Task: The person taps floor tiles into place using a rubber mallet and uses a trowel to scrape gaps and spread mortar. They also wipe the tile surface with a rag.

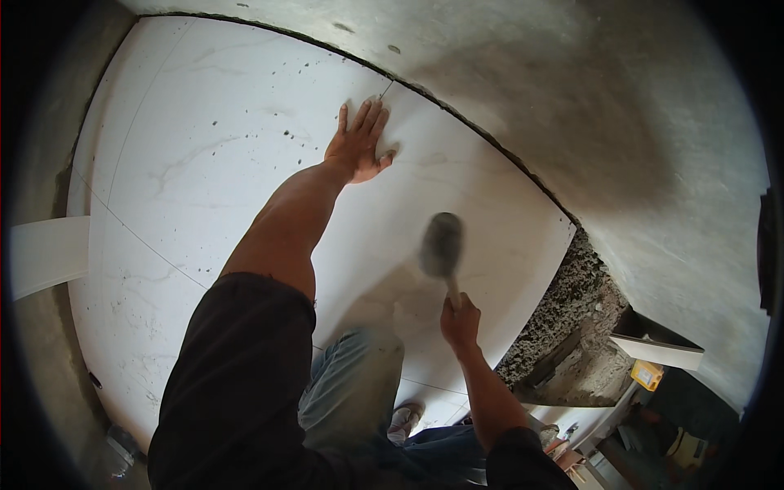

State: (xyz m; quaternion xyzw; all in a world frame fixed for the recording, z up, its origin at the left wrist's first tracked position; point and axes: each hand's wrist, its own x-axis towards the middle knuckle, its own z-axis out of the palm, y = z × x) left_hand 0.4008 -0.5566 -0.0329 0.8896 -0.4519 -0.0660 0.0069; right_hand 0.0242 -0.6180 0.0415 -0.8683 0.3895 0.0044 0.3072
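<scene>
My left hand lies flat on white, grey-veined floor tiles, its fingers spread near a thin joint line by the far wall. My right hand is wrapped round the pale handle of a rubber mallet. The mallet's dark grey head is blurred and points away from me, over the tile to the right of my left hand. From this angle I cannot tell whether the head touches the tile. My jeans-covered knee is bent between my arms.
A bare concrete wall runs along the far and right side, with a dark gap at its foot. Rough grey mortar shows past the tile's right edge. A white-sided tray-like piece and a yellow container stand lower right. Dark crumbs dot the tiles.
</scene>
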